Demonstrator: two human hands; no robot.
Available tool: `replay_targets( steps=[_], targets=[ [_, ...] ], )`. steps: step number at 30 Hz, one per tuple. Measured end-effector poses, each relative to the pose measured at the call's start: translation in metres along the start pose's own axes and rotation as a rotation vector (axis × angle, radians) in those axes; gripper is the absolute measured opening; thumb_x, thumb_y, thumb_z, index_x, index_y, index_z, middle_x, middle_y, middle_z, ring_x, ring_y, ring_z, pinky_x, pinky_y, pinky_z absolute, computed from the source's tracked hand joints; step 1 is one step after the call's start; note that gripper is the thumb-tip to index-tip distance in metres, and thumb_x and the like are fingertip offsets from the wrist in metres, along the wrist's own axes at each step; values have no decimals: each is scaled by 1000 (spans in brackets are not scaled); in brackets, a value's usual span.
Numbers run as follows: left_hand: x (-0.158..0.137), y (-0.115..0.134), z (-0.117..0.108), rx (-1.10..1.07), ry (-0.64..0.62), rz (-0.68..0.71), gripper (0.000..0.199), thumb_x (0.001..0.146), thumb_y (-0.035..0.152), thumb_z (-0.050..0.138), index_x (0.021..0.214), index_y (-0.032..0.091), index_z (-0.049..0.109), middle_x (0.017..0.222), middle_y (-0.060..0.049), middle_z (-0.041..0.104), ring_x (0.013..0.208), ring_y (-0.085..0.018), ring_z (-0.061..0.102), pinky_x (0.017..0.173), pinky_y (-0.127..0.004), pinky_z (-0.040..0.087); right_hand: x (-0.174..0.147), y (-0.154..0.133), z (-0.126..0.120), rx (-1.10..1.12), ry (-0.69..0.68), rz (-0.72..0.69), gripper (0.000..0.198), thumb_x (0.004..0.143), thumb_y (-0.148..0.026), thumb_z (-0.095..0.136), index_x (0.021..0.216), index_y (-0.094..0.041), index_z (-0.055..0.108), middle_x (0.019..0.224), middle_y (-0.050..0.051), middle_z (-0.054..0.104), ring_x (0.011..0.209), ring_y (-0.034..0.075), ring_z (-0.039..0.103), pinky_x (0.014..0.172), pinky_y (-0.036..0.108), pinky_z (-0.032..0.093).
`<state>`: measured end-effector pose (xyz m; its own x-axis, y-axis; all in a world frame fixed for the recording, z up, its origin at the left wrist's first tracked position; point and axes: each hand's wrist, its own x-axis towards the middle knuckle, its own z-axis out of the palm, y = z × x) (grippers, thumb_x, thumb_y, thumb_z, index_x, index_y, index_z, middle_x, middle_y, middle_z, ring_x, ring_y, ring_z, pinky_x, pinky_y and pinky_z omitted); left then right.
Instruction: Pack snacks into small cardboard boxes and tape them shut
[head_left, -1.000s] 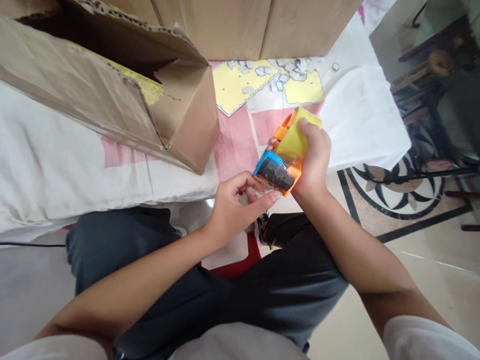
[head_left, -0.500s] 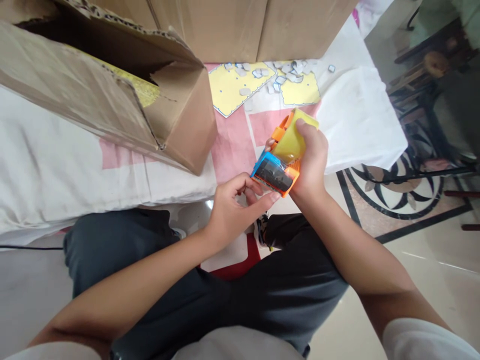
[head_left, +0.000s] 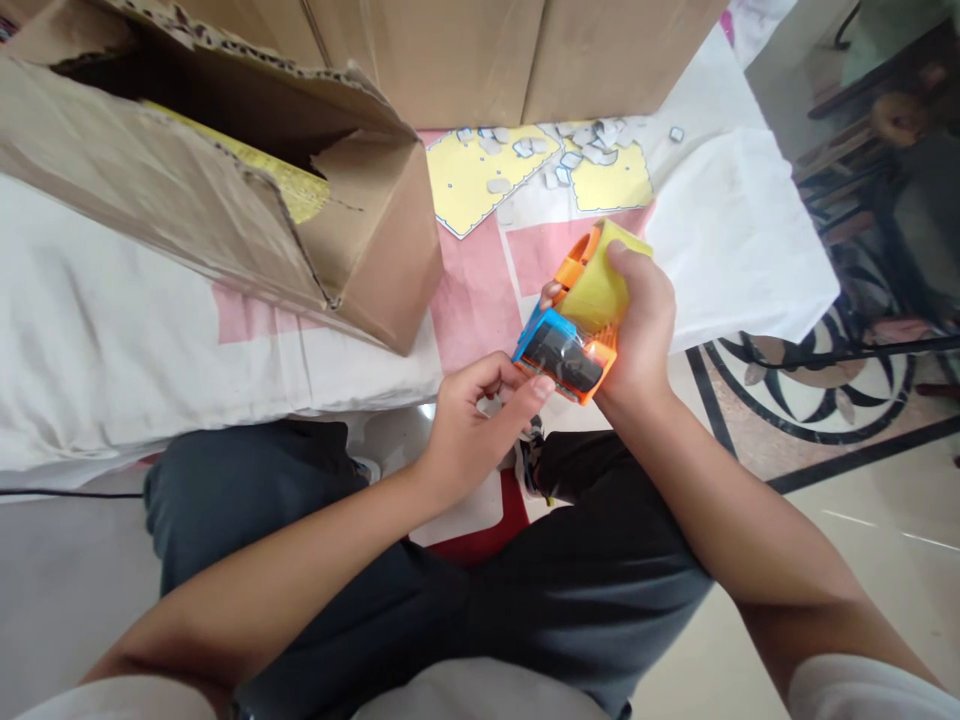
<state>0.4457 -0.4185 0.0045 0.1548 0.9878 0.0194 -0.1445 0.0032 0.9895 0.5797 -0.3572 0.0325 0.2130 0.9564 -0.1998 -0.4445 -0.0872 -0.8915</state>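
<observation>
My right hand is wrapped round an orange and blue packing tape dispenser, its thumb pressed on the yellowish tape roll. The dispenser's black roller faces me, tilted down toward my left hand. My left hand is closed in a pinch at the roller's lower edge, by the blue side. Clear, shiny film shows beside its thumb; the fingertips behind are partly hidden.
An open cardboard box with torn flaps stands at left, yellow sheeting inside. Larger cardboard boxes line the back. Yellow paper pieces and grey-white scraps lie on the white and pink cloth. Patterned floor shows at right.
The whole view has shifted slightly, so everything sits a little further right. My left thumb has moved along the roller's lower edge toward the blue side. My right hand keeps its hold.
</observation>
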Motion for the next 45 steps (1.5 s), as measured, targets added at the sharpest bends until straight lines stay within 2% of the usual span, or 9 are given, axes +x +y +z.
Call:
replay_targets(
  steps=[4, 8, 11, 15, 22, 28, 34, 42, 45],
  targets=[
    [-2, -3, -1, -32, -13, -25, 36, 88, 43, 71, 66, 18, 57, 55, 5, 54, 49, -7, 50, 49, -19, 43, -3, -1, 1, 10, -12, 38, 18, 85, -39, 62, 80, -25, 51, 69, -2, 59, 70, 17, 64, 76, 36, 54],
    [-8, -4, -4, -43, -23, 55, 38, 93, 44, 65, 66, 18, 59, 59, 2, 61, 54, -9, 55, 54, -21, 47, -10, -6, 6, 27, -50, 115, 16, 86, -39, 61, 82, -25, 53, 71, 0, 63, 79, 20, 68, 78, 37, 56],
    [-11, -3, -6, -37, -24, 82, 39, 94, 43, 64, 65, 18, 61, 58, 1, 63, 55, -9, 57, 55, -22, 47, -13, -8, 8, 47, -50, 93, 14, 87, -35, 61, 82, -24, 55, 76, 3, 66, 82, 21, 70, 79, 38, 57],
    [-10, -2, -6, -39, -31, 47, 39, 95, 43, 64, 65, 18, 61, 57, 2, 63, 53, -9, 57, 54, -22, 47, -13, -8, 8, 50, -27, 52, 14, 86, -33, 61, 79, -23, 55, 82, 5, 69, 85, 23, 72, 79, 38, 59],
    [-11, -3, -6, -43, -44, 35, 40, 95, 45, 63, 66, 19, 59, 58, 2, 64, 51, -9, 58, 53, -22, 48, -13, -9, 6, 47, -21, 86, 16, 86, -34, 60, 75, -22, 56, 81, 6, 70, 91, 24, 72, 80, 39, 60],
    [-12, -1, -5, -56, -48, 38, 39, 95, 44, 64, 66, 19, 61, 59, 2, 65, 52, -9, 59, 55, -23, 48, -14, -10, 7, 54, -40, 126, 19, 87, -35, 58, 73, -23, 53, 82, 5, 69, 88, 23, 71, 78, 38, 61],
    [-14, 1, -9, 9, -36, 114, 42, 95, 47, 62, 64, 19, 66, 59, -1, 65, 55, -12, 61, 53, -26, 48, -15, -10, 9, 41, -86, 118, 20, 88, -37, 56, 76, -22, 56, 76, 6, 67, 82, 25, 72, 74, 41, 61],
    [-11, 1, -13, 122, -23, 174, 44, 97, 45, 60, 60, 21, 66, 57, -2, 67, 56, -13, 61, 55, -28, 47, -18, -13, 12, 38, -71, 167, 18, 87, -33, 58, 72, -25, 53, 65, 3, 62, 88, 26, 70, 75, 41, 59],
    [-11, 1, -14, 139, -26, 180, 45, 97, 46, 59, 61, 21, 68, 56, -2, 68, 56, -14, 61, 55, -28, 47, -16, -12, 12, 10, -76, 184, 18, 87, -37, 57, 74, -25, 55, 70, 3, 65, 78, 23, 68, 73, 40, 58]
  ],
)
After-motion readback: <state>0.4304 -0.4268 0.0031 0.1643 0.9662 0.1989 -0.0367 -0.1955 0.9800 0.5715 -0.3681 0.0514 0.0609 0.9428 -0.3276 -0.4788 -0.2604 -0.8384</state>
